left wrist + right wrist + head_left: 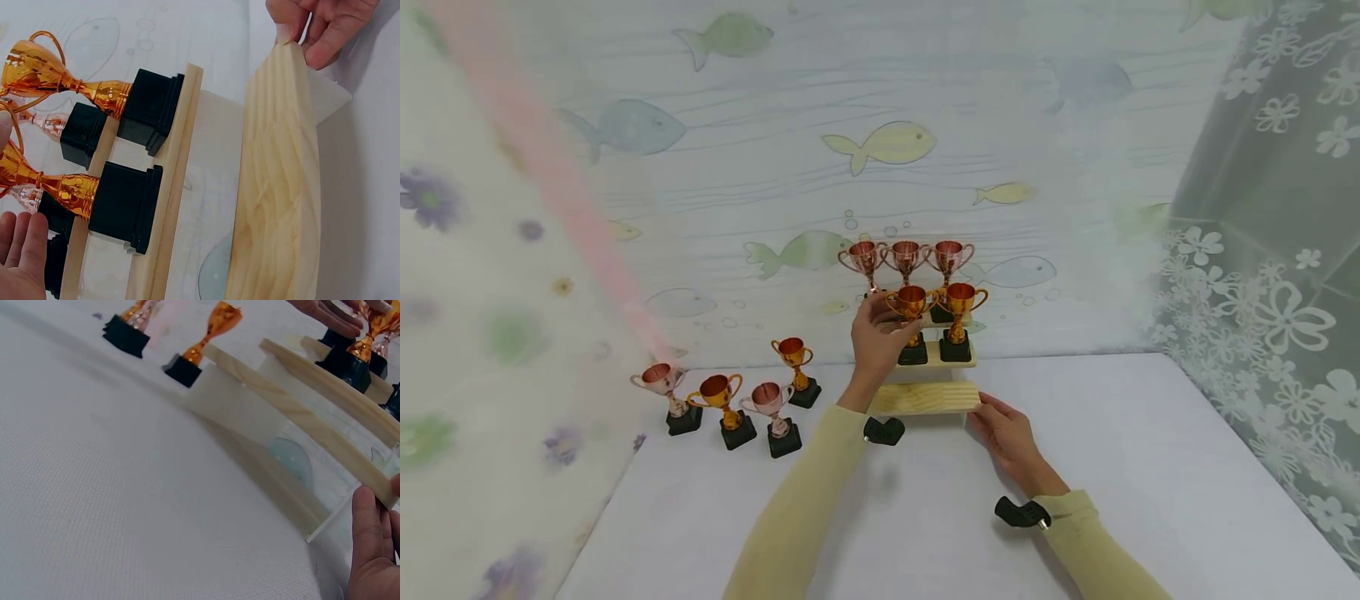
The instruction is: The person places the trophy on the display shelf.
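Gold shows between the thumb and fingers of the left hand (877, 337), which we see curled around the upper part of a gold trophy (911, 303). Its black base is on the middle step (178, 156) of a wooden stand. The right hand (1009, 440) pinches the right end of the lowest step (925, 398), its fingers drawn in at the corner.

Just to the right of the gripped trophy, on the same level, we find a second gold trophy (959, 307). Behind these, three pink ones line the top level: a left one (862, 258), a central one (906, 258) and a right one (949, 258).

Further out to the left, we see a loose group of four trophies (717, 392), two gold and two pink, upright on the white tabletop (1112, 433). A fish-patterned backdrop (760, 192) hangs behind everything.
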Tool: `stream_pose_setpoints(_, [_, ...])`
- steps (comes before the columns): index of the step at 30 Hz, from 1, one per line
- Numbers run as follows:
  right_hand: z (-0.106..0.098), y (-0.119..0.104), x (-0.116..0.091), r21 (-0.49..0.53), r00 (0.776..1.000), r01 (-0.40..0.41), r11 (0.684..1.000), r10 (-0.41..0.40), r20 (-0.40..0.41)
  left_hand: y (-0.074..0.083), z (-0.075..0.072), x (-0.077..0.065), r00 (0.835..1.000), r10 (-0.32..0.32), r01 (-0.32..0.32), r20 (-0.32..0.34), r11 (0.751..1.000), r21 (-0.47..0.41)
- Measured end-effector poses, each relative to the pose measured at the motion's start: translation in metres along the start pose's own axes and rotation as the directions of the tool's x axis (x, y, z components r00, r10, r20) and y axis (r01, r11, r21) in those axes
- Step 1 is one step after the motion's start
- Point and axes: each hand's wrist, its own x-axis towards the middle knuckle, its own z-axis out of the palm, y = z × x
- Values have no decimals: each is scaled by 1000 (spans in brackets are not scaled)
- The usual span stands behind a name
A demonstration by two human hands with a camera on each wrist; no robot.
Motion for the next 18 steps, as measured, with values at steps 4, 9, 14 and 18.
stream_pose_setpoints(4, [0,-1,-1,-12,1000,-5,1000,5,-3,3,-7,-6,1000,-6,6,-4,1000,-13])
stream_pose_setpoints(9, [-1,-1,-3,-30,1000,-18,999,18,-8,11,-19,-19,999,-1,0,-47,1000,-27])
stream_pose_setpoints(14, [-2,-1,-4,-24,1000,-17,1000,17,2,31,-38,-30,996,74,-77,-59,996,-47])
stream_pose_setpoints(18, [0,-2,-3,-19,1000,-10,1000,10,10,53,-63,-36,985,168,-169,-37,985,-20])
